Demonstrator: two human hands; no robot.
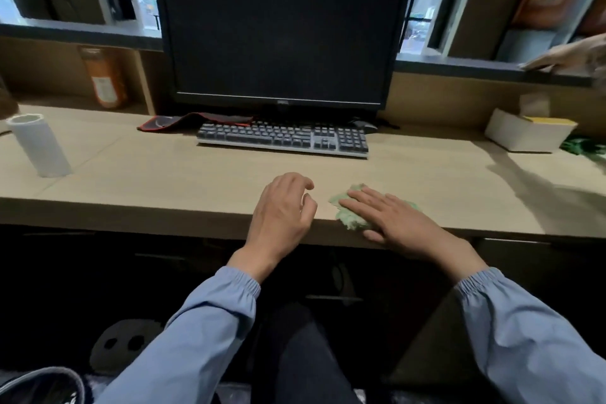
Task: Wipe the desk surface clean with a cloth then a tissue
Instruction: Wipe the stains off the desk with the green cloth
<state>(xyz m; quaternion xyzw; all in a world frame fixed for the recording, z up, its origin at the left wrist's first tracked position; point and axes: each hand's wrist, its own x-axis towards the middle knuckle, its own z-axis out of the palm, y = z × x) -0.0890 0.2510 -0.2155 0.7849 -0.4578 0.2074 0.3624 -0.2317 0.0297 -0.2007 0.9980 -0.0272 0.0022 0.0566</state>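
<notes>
Item: desk point(164, 180), pale wood-tone top, seen from above by the seated person.

Cloth point(344, 218): green, crumpled, lying flat on the desk at its near edge, right of centre. The visible part is wider left to right than front to back, so its long axis runs roughly along the desk edge. One tuft points away toward the keyboard point(282, 138). The rest lies hidden under the palm.

Right hand point(396, 223): flat on the cloth, fingers straight and together, pointing left and away. It presses and does not clutch.

Left hand point(282, 213): just beside the cloth and apart from it, over the near desk edge, fingers loosely curled, holding nothing.

Also present:
- dark monitor point(278, 26) behind the keyboard
- red-edged mouse pad point(183, 121) partly under the keyboard's left end
- white paper roll point(39, 147), upright, far left
- white box point(524, 134), far right
- orange bottle point(103, 79) in the back-left recess
</notes>
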